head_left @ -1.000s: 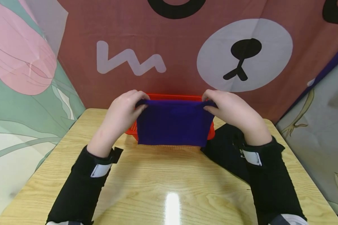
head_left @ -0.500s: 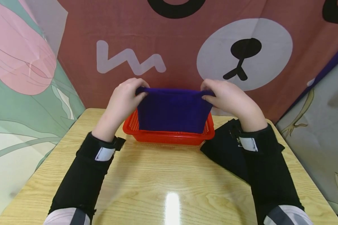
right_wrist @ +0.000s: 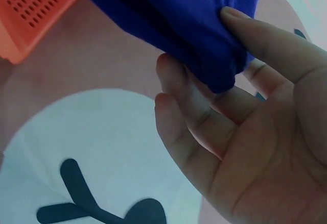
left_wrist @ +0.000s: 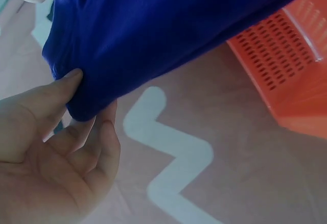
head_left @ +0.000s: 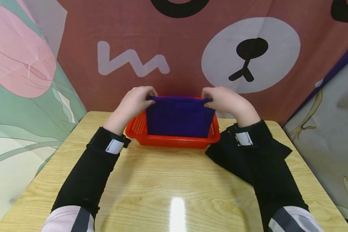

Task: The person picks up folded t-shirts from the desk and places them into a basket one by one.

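Observation:
A folded dark blue cloth (head_left: pixel 178 117) hangs between both hands, its lower part inside the red plastic basket (head_left: pixel 174 141). My left hand (head_left: pixel 136 101) pinches the cloth's upper left corner between thumb and fingers; the left wrist view shows the thumb on top of the blue cloth (left_wrist: pixel 127 35). At the upper right corner, my right hand (head_left: pixel 224 100) pinches it the same way, as the right wrist view of the cloth (right_wrist: pixel 189 25) confirms. The basket's inside floor is hidden behind the cloth.
A black folded cloth-like item (head_left: pixel 232 158) lies on the wooden table (head_left: pixel 156 180) right of the basket, partly under the right forearm. Behind the basket hangs a brown printed curtain (head_left: pixel 133 29) with a bear face.
Both hands first rose and drew back from the basket's front, lifting the cloth's lower edge over the rim. Since then they have lowered slightly and come closer together, with the cloth inside the basket.

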A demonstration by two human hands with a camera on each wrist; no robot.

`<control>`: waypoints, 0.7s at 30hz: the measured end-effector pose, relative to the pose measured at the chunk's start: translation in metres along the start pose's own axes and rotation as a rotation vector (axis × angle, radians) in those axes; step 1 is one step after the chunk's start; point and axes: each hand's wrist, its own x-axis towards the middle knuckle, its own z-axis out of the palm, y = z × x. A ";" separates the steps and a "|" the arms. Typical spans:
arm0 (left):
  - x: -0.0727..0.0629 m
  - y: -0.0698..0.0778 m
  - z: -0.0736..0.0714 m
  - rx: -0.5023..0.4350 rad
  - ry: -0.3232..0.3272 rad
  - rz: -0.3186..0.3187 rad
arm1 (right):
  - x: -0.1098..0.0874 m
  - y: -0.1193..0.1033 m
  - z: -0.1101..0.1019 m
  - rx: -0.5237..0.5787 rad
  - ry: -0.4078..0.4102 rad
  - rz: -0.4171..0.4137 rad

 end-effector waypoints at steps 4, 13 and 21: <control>0.003 -0.010 0.007 -0.003 -0.051 -0.015 | 0.010 0.001 0.010 0.009 -0.068 0.002; 0.002 -0.027 0.021 0.008 -0.139 -0.038 | 0.020 -0.004 0.027 0.023 -0.145 -0.031; 0.004 -0.033 0.029 0.042 -0.179 -0.048 | 0.027 -0.004 0.037 0.008 -0.183 -0.035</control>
